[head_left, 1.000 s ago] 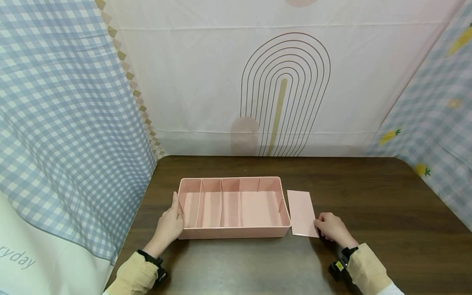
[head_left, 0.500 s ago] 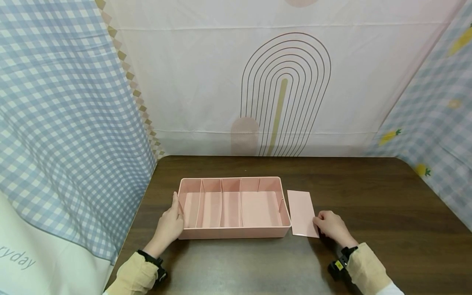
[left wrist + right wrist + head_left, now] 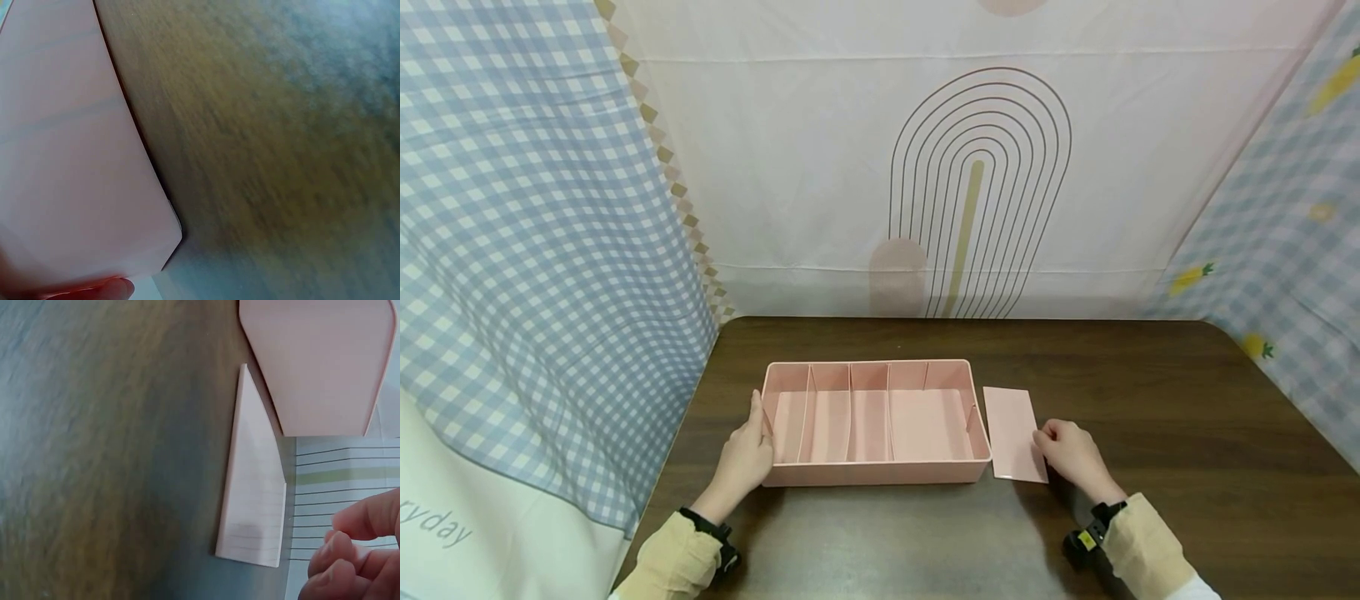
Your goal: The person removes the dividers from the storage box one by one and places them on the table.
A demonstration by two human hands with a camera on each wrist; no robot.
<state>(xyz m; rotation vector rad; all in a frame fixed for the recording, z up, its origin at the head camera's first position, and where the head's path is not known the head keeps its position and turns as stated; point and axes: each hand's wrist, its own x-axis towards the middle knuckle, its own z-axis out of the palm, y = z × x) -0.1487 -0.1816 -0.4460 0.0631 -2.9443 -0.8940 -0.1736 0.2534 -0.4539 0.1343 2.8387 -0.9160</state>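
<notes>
A pink plastic organizer box (image 3: 880,473) with several divided compartments stands on the table. My left hand (image 3: 747,462) rests against its left end wall, the index finger straight along it. In the left wrist view, a fingertip (image 3: 115,289) touches the pink end wall, beside the long front wall (image 3: 81,187). Just right of the box lies a flat pink panel (image 3: 1011,433). Over the panel's right edge, my right hand (image 3: 1072,454) hovers with curled fingers, thumb near the index finger. The right wrist view shows a gap between these fingers and the panel (image 3: 253,494), with nothing held.
The dark wooden table (image 3: 1150,400) reaches back to a white patterned cloth (image 3: 790,167). Blue checked cloth (image 3: 550,208) hangs at the left, and another checked cloth (image 3: 1300,250) at the right. A camera (image 3: 1081,542) is strapped to the right wrist.
My right hand has risen slightly and shifted a little left, over the panel's edge. The left hand, the box and the panel stay practically where they were.
</notes>
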